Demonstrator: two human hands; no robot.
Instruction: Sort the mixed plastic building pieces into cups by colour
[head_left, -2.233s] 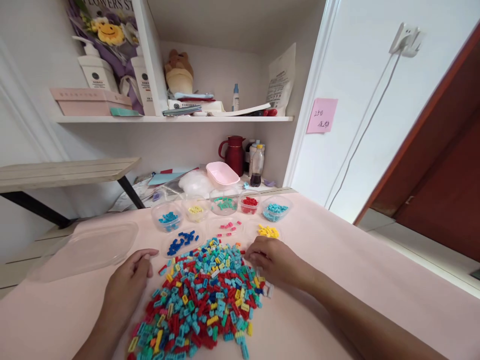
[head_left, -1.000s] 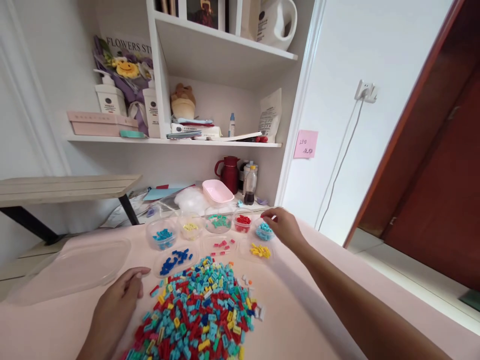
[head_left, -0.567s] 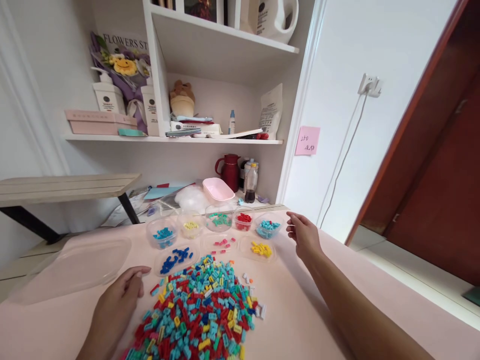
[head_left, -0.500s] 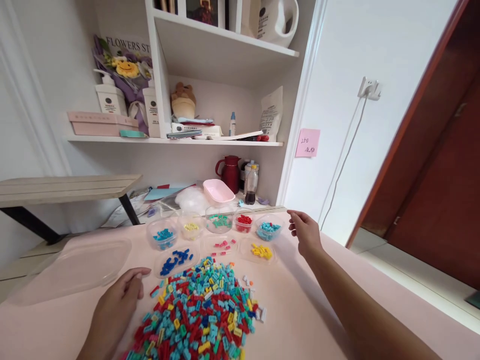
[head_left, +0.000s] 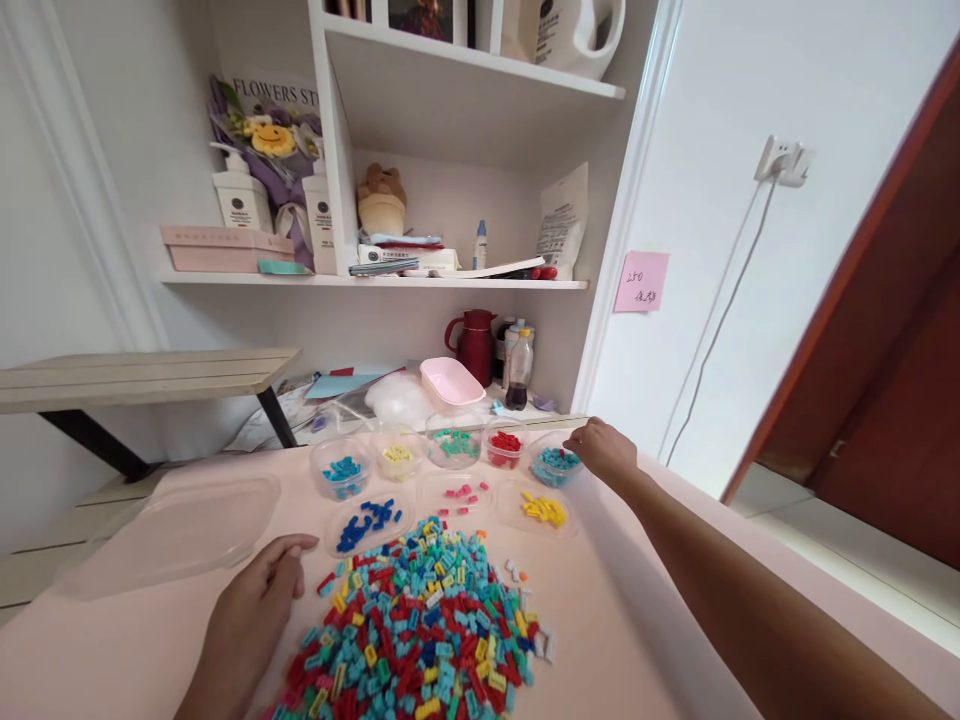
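- Got a heap of mixed bricks (head_left: 420, 630) nearest, on the pink counter (head_left: 600, 620).
- Resting the left grip (head_left: 255, 605) just left of the heap, loosely curled, holding nothing visible.
- Keeping the right grip (head_left: 604, 452) at the right rim of a clear bowl (head_left: 553, 482) of light-blue bricks (head_left: 556, 461); cannot tell how tightly closed, or on what.

Bouquet wrap (head_left: 276, 94): "FLOWERS ST", dark capitals, remainder cut off by the shelf upright. Pink note (head_left: 642, 283): handwritten "250", second line of characters beneath, not legible. Left pump bottle (head_left: 243, 203), right pump bottle (head_left: 321, 222): round dark logo each, print below too small. White box (head_left: 420, 259): round dark logo, line of characters, unclear. Pink box (head_left: 225, 252): faint characters, illegible. Bag (head_left: 561, 222): printed lines, too small.
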